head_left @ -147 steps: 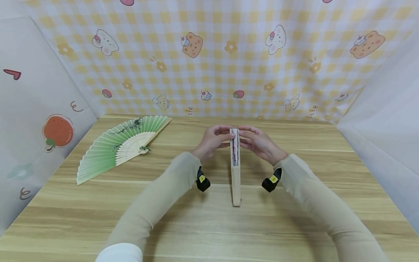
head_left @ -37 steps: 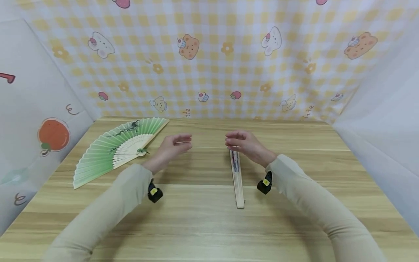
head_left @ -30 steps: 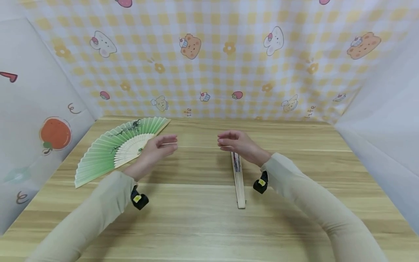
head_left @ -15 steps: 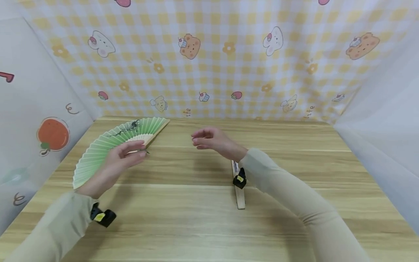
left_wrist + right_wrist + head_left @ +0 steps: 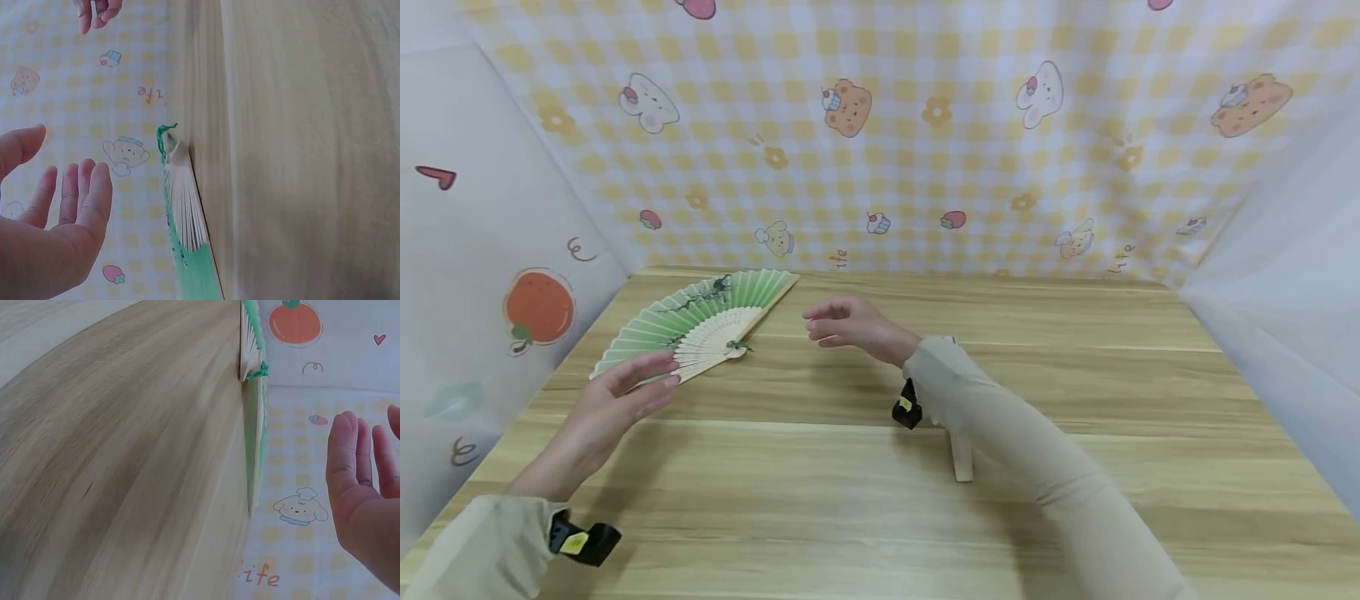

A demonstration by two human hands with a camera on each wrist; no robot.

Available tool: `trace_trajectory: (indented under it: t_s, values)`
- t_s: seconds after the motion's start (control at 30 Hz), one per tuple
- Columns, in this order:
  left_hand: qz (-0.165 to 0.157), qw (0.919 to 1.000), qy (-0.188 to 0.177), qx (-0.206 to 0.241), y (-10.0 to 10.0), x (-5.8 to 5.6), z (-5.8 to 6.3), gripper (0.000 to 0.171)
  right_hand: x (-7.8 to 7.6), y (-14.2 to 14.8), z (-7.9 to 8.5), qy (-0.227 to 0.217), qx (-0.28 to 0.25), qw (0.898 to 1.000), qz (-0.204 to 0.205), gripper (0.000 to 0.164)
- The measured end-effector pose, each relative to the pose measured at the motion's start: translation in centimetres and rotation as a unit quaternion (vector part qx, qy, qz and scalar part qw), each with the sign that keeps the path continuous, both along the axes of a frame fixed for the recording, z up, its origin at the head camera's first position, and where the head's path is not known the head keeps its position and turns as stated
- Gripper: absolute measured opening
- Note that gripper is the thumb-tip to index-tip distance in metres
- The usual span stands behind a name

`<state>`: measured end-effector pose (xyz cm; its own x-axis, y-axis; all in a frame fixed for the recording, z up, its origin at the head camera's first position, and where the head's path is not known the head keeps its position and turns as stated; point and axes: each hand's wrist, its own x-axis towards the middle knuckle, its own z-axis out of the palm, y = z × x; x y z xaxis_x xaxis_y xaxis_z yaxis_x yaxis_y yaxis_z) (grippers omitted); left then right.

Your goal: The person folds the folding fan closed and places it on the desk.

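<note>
One green fan lies spread on the wooden table, its span slanting from near left to far right; the left hand, fingers relaxed and empty, hangs over its near left end, closer than the empty, loose-fingered right hand beyond its right edge. Checked cloth rises behind the fan; right of it, the right sleeve partly hides a pale strip.
</note>
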<state>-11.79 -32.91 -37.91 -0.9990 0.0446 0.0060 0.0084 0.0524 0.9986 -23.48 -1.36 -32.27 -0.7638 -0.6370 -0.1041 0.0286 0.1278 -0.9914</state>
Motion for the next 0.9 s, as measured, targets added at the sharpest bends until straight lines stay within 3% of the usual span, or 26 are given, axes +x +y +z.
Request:
trace_trajectory:
  t_s: [0.03, 0.1, 0.23, 0.37, 0.63, 0.8, 0.83, 0.9]
  values:
    - [0.004, 1.0, -0.003, -0.003, -0.6, -0.1, -0.6, 0.046, -0.2, -0.3, -0.1, -0.002, 0.004, 1.0, 0.002, 0.033]
    - [0.009, 0.9999, -0.008, -0.001, -0.5, 0.4, -0.3, 0.047, -0.4, -0.8, -0.4, -0.007, 0.006, 1.0, 0.006, 0.035]
    - [0.022, 0.9994, -0.028, -0.002, -2.0, 0.5, -1.6, 0.057, -1.0, -1.9, -1.0, -0.022, 0.008, 1.0, -0.003, 0.036]
    - [0.042, 0.9976, -0.054, 0.009, -3.0, 0.8, -1.9, 0.057, -1.5, -3.2, -1.5, -0.042, 0.002, 0.999, -0.016, 0.035]
    - [0.064, 0.9947, -0.052, 0.06, -3.0, 2.1, -0.3, 0.035, -1.7, -5.8, -2.0, -0.053, 0.02, 0.997, -0.047, 0.036]
    - [0.046, 0.9907, -0.037, 0.123, -3.7, 2.9, 0.2, 0.031, -2.5, -7.7, -3.5, -0.038, 0.031, 0.996, -0.081, 0.029]
    - [0.046, 0.99, -0.038, 0.128, -3.9, 3.0, 0.2, 0.031, -3.2, -8.2, -4.5, -0.029, 0.022, 0.996, -0.082, 0.027]
    - [0.052, 0.9893, -0.047, 0.128, -4.3, 3.1, 0.2, 0.032, -3.3, -8.6, -4.9, -0.029, 0.015, 0.996, -0.087, 0.023]
